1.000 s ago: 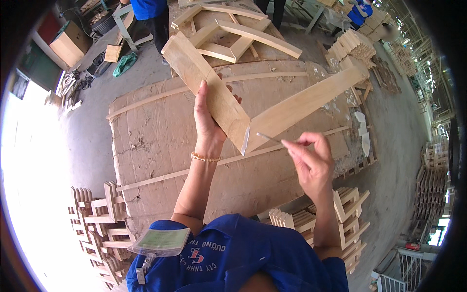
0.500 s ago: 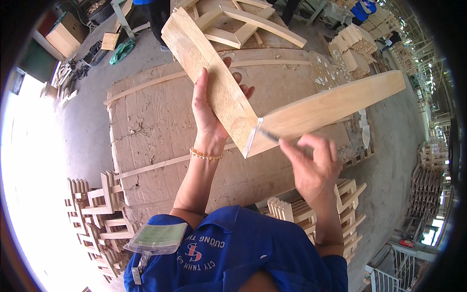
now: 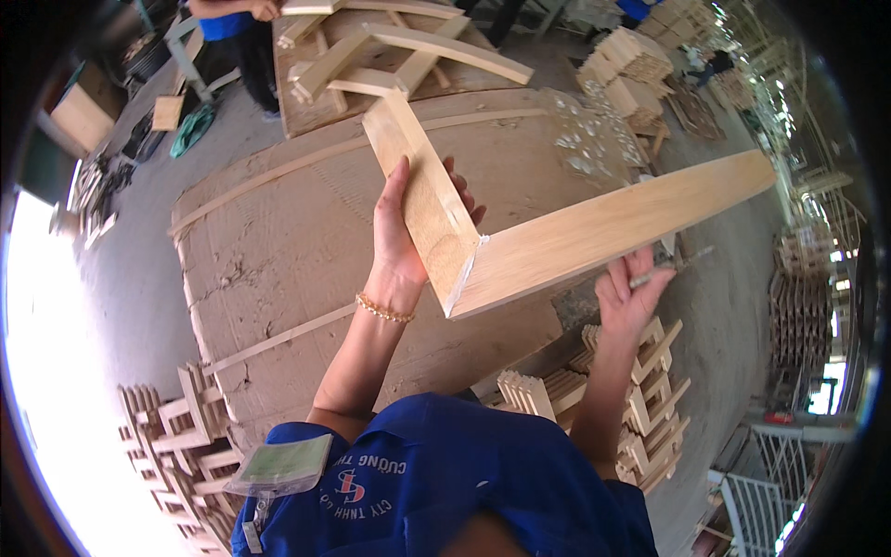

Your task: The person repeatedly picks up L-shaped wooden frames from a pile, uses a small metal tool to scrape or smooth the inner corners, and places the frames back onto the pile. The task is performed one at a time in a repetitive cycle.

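My left hand [image 3: 397,232] is wrapped round the shorter arm of an L-shaped wooden frame piece [image 3: 613,223], thumb on the near face and fingers behind. A white, glue-like line [image 3: 465,277] runs along the mitred corner where its two boards meet. The longer board slants up to the right. Just under that board's lower edge, my right hand [image 3: 627,295] holds a thin, stick-like tool [image 3: 654,276]; its tip is blurred and points right. Some right fingertips are at the board's edge or partly behind it; whether they touch cannot be told.
A cardboard-covered table [image 3: 278,269] lies below the piece. Stacked wooden frames [image 3: 176,436] stand at the near left, with more stacked frames [image 3: 650,408] at the near right. Beyond, a co-worker's arm [image 3: 227,7] reaches over a bench with wooden parts [image 3: 445,46]. Small pale pieces [image 3: 589,139] lie at the table's far right.
My right hand has moved from the corner joint to below the longer board, taking the tool along. The wooden piece has shifted slightly down, still in my left hand. A co-worker's hand now shows.
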`<act>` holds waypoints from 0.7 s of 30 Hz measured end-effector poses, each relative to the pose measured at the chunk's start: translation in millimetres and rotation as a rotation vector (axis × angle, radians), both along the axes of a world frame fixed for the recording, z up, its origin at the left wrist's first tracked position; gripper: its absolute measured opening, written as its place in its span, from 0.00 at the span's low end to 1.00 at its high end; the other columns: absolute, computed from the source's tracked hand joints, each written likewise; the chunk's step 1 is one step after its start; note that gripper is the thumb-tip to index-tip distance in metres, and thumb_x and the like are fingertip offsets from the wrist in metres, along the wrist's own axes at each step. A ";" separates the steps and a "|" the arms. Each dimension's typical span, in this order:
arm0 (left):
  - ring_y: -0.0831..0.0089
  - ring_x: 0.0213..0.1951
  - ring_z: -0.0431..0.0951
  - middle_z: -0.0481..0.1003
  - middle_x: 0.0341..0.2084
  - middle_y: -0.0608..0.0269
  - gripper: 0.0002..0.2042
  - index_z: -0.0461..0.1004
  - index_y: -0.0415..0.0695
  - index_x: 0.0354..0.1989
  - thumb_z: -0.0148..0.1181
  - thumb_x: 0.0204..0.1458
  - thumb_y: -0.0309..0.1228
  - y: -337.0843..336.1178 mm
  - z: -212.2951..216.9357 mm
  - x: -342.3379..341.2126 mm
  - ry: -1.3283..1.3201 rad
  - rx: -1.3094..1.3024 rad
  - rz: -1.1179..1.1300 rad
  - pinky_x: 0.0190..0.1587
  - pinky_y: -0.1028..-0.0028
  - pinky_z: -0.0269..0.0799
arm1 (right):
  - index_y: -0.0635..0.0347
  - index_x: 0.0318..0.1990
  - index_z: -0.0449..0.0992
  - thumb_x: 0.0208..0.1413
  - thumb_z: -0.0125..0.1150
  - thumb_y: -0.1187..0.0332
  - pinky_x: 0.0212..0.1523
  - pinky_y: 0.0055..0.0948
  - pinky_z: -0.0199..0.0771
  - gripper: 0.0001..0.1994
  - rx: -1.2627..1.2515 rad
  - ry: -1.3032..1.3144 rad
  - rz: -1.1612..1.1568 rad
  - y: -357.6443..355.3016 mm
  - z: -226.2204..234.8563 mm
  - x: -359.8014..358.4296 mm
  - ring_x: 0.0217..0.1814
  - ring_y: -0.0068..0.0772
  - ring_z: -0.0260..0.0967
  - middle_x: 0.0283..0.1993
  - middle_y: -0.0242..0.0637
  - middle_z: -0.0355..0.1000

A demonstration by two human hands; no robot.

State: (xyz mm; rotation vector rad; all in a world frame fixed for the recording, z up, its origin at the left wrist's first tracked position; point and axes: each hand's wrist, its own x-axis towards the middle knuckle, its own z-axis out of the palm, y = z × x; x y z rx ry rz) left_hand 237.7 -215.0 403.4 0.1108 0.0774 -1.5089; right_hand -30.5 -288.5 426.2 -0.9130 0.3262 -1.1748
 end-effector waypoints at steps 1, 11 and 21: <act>0.65 0.33 0.75 0.72 0.29 0.59 0.25 0.67 0.41 0.44 0.50 0.52 0.53 -1.6 -2.6 -5.9 0.030 0.021 -0.063 0.49 0.57 0.69 | 0.63 0.62 0.54 0.47 0.59 0.43 0.11 0.07 0.46 0.41 -0.087 -0.027 0.006 -4.4 5.5 8.8 0.16 0.06 0.47 0.52 0.43 0.67; 0.61 0.53 0.67 0.68 0.51 0.54 0.41 0.59 0.39 0.57 0.68 0.37 0.50 32.1 -43.1 -67.6 -2.161 0.237 0.425 0.57 0.62 0.60 | 0.71 0.52 0.64 0.52 0.60 0.53 0.07 0.10 0.46 0.30 0.220 -0.316 -0.209 -17.4 92.9 -23.4 0.11 0.10 0.46 0.56 0.51 0.63; 0.80 0.36 0.75 0.77 0.37 0.61 0.17 0.71 0.42 0.47 0.56 0.54 0.41 -6.3 -31.8 -115.4 -1.017 -0.231 0.027 0.40 0.77 0.72 | 0.66 0.53 0.63 0.56 0.52 0.48 0.10 0.11 0.43 0.29 -0.010 0.212 -0.496 13.8 118.4 -41.1 0.11 0.07 0.43 0.38 0.42 0.71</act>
